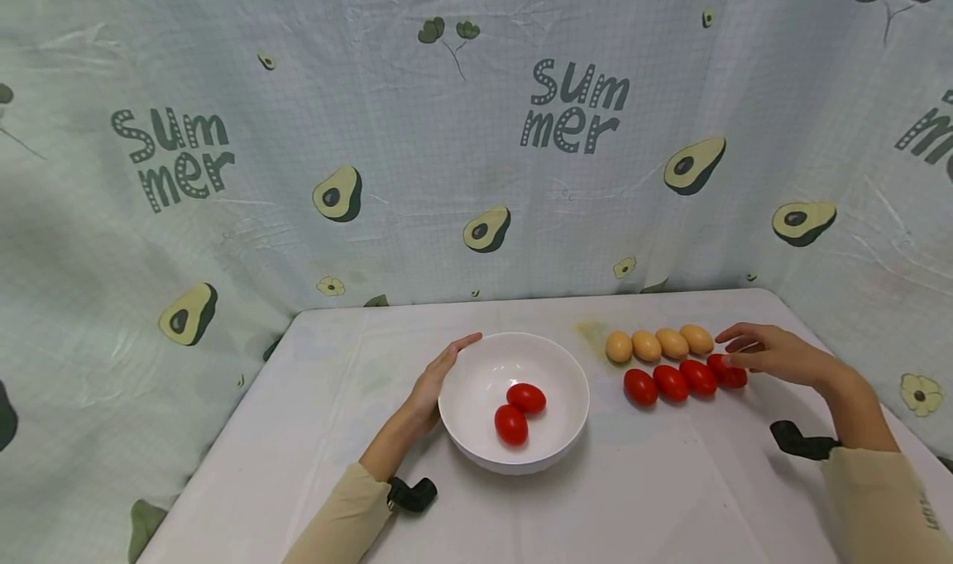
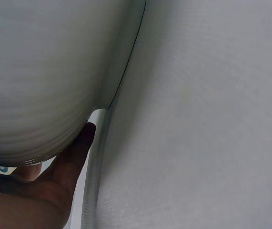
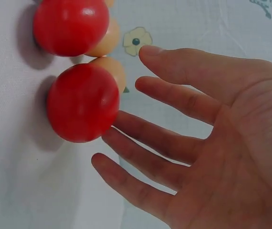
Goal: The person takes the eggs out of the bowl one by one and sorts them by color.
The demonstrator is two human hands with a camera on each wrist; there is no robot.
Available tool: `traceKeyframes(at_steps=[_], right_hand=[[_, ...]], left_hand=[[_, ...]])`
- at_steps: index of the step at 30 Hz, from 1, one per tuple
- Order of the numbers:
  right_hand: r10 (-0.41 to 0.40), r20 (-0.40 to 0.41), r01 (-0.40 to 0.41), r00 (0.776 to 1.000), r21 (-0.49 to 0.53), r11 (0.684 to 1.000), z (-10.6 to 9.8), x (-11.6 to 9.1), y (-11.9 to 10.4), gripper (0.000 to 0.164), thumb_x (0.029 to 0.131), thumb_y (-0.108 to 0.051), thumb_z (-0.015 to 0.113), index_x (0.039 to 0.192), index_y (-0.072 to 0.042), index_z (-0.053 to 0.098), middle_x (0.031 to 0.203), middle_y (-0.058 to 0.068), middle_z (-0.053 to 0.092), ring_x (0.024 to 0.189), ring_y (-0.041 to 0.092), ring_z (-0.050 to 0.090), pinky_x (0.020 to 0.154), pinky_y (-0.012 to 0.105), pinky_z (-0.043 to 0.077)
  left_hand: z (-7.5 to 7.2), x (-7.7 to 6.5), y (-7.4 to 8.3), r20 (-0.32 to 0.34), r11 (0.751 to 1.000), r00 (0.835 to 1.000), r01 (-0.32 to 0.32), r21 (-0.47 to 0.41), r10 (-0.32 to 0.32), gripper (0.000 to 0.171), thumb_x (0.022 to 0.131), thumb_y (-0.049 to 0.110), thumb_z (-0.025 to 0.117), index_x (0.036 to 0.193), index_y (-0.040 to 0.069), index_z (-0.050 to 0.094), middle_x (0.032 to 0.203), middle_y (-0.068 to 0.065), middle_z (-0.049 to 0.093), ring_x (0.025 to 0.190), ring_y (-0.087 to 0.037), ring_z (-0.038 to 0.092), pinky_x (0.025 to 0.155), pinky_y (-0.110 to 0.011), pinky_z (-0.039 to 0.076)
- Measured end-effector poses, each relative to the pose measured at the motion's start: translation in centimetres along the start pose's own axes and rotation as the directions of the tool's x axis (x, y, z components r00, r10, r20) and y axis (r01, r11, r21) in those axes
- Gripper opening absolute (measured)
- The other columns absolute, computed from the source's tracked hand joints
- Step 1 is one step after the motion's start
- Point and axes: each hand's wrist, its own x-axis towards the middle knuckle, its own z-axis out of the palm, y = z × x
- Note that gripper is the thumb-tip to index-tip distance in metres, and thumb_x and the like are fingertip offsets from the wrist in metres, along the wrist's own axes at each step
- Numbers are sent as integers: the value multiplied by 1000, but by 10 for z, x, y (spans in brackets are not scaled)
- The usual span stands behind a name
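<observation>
My left hand (image 1: 430, 386) lies along the left outer wall of a white bowl (image 1: 465, 382), fingers fairly straight against it. In the left wrist view, the thumb (image 2: 81, 143) touches the bowl's side. Two glossy red eggs (image 1: 511, 425) lie inside the bowl. To the right, my right hand (image 1: 789, 355) reaches over the end of a row of red eggs. Its fingers are spread, and in the right wrist view the fingertips come right at the nearest red egg (image 3: 83, 102), with nothing held in the palm.
Several red eggs (image 1: 672, 383) form a slanting row on the white table (image 1: 633, 481). Behind them runs a row of several tan eggs (image 1: 646, 346). A printed curtain (image 1: 417, 134) hangs behind the table and along its sides.
</observation>
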Motion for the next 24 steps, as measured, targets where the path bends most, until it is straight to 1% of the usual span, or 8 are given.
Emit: traceKeyframes(at_steps=[6, 9, 11, 15, 18, 21, 23, 24], right_hand=[[-13, -65, 8, 998, -67, 998, -2, -3, -8, 44, 99, -19, 65, 132, 8, 55, 128, 35, 62, 114, 47, 61, 88, 58, 60], [-17, -105, 7, 994, -93, 996, -3, -4, -18, 46, 98, -21, 67, 133, 6, 56, 131, 34, 61, 117, 50, 59, 89, 60, 59], [-27, -125, 13, 992, -112, 994, -3, -3, -25, 46, 98, -22, 67, 133, 5, 57, 132, 34, 60, 119, 51, 58, 88, 61, 59], [-48, -158, 29, 986, -121, 992, -2, -4, -42, 43, 99, -23, 67, 133, 1, 58, 134, 31, 59, 121, 50, 56, 88, 60, 59], [-92, -176, 71, 980, -121, 990, 0, -4, -55, 40, 99, -22, 68, 131, 0, 60, 132, 27, 62, 120, 47, 57, 89, 56, 61], [-127, -184, 105, 975, -124, 987, 4, -3, -70, 37, 99, -23, 68, 130, -3, 62, 129, 23, 65, 118, 41, 61, 88, 46, 63], [-143, -182, 123, 973, -116, 986, 6, -2, -80, 35, 99, -22, 68, 129, -5, 63, 128, 21, 67, 115, 37, 63, 85, 38, 64], [-154, -176, 137, 972, -107, 985, 8, -1, -85, 35, 99, -22, 68, 130, -5, 62, 128, 21, 67, 115, 36, 64, 84, 37, 64]], left_hand=[[1, -1, 0, 4, 1000, 1000, 1, 4, -1, 54, 113, 45, 25, 159, 23, 41, 166, -4, 40, 145, -25, 49, 107, -24, 52], [1, -2, 1, 8, 1000, 1000, -11, 9, 11, 55, 113, 45, 25, 160, 21, 40, 166, -6, 39, 145, -26, 49, 107, -24, 52], [0, -2, 1, 4, 1000, 1000, -6, 2, 6, 54, 113, 45, 25, 159, 22, 41, 165, -5, 40, 144, -25, 49, 106, -23, 52], [-1, -1, 0, 10, 1000, 1000, -8, 2, 8, 55, 113, 46, 25, 159, 21, 41, 166, -6, 40, 144, -25, 49, 106, -22, 52], [-1, -2, -1, 10, 1000, 1000, -6, 4, 6, 56, 112, 46, 26, 160, 21, 40, 166, -6, 39, 146, -26, 48, 107, -23, 51], [-1, -2, 0, 0, 1000, 1000, 2, 9, -2, 55, 112, 47, 26, 159, 22, 41, 166, -4, 40, 147, -26, 47, 111, -25, 49], [-1, -2, 1, -7, 1000, 1000, 9, 13, -9, 54, 112, 46, 26, 158, 23, 42, 166, -2, 40, 149, -26, 45, 115, -29, 47], [-1, -2, 1, -11, 1000, 1000, 13, 13, -13, 53, 112, 46, 26, 158, 24, 43, 166, 0, 40, 149, -25, 44, 117, -31, 45]])
